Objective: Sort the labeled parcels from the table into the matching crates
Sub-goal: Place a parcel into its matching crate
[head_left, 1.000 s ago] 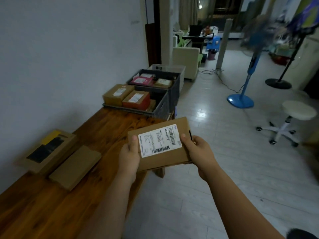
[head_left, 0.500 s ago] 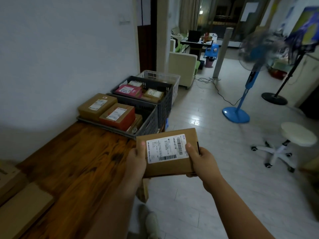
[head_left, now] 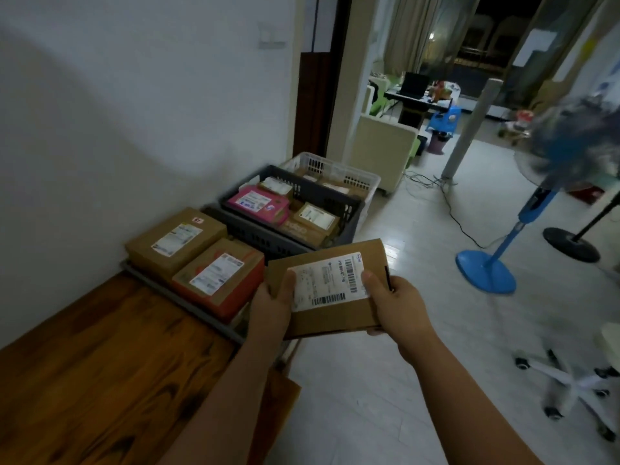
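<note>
Head view: a flat brown parcel (head_left: 330, 290) is held in the air in front of the person. It is off the far right corner of the wooden tabletop (head_left: 100, 364), just to the right of the nearest crate (head_left: 174, 298).

The left hand (head_left: 271, 307) is clamped on the parcel's left end and the right hand (head_left: 399, 307) on its right end. Each thumb lies on top, at an edge of the white label, and the fingers underneath are mostly hidden. Gripping by the two short ends leaves the label uncovered. The top face is tipped a little toward the camera, most likely so the label can be read before a crate is chosen.

The parcel's long axis runs left to right between the hands, with the right end slightly farther away. The label faces up, with one barcode along its near edge and another along its right edge.

Three crates stand in a row along the left wall, running away from the tabletop's far end:
- The nearest holds a brown box (head_left: 174, 243) and a red box (head_left: 221, 276), both with labels up.
- Behind it, a dark crate (head_left: 292, 243) holds a pink parcel (head_left: 258, 203) and small brown ones.
- Farthest is a white crate (head_left: 335, 169). Its contents are hard to make out.

The printing on every label is too blurred to read, so I cannot tell which crate matches.

On the floor to the right are a blue fan (head_left: 486, 271) and a wheeled stool (head_left: 570, 380), well away from the parcel.
</note>
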Motion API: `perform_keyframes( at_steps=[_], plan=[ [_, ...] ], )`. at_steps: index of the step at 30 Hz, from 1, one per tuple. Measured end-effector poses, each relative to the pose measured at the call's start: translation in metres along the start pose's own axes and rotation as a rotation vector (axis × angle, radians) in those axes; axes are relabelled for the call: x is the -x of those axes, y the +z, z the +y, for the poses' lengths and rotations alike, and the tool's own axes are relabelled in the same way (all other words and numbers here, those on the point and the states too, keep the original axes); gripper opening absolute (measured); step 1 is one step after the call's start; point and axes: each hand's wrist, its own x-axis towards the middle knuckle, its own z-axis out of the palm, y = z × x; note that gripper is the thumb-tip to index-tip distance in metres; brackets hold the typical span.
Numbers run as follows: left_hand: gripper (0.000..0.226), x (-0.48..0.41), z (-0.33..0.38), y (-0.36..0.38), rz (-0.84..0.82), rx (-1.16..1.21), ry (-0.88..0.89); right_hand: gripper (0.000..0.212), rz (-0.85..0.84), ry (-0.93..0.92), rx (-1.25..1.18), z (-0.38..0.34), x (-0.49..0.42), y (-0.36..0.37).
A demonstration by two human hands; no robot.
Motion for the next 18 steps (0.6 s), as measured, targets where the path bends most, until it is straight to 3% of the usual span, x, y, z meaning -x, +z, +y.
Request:
perform_keyframes(
  at_steps=[2, 5, 9, 12, 15, 18],
  plan=[
    [0.042, -0.024, -0.001, -0.004, 0.018, 0.071, -0.028, 0.029, -0.059, 0.008, 0.011, -0.01, -0.026, 0.01],
    [0.072, -0.059, 0.0, -0.006, 0.106, 0.135, -0.084, 0.022, -0.18, 0.037, 0.017, -0.026, -0.071, 0.028],
    [0.038, -0.091, 0.004, -0.002, 0.187, 0.262, -0.144, 0.015, -0.323, -0.01, 0.05, -0.044, -0.128, 0.048],
    [0.043, -0.125, 0.01, 0.011, 0.256, 0.14, -0.159, 0.014, -0.391, -0.122, 0.089, -0.06, -0.183, 0.06],
    [0.017, -0.158, 0.009, 0.031, 0.306, 0.071, -0.23, 0.015, -0.434, -0.202, 0.214, -0.069, -0.238, 0.073],
    [0.013, -0.177, 0.01, 0.051, 0.381, 0.067, -0.299, 0.016, -0.512, -0.233, 0.287, -0.07, -0.289, 0.081]
  ],
)
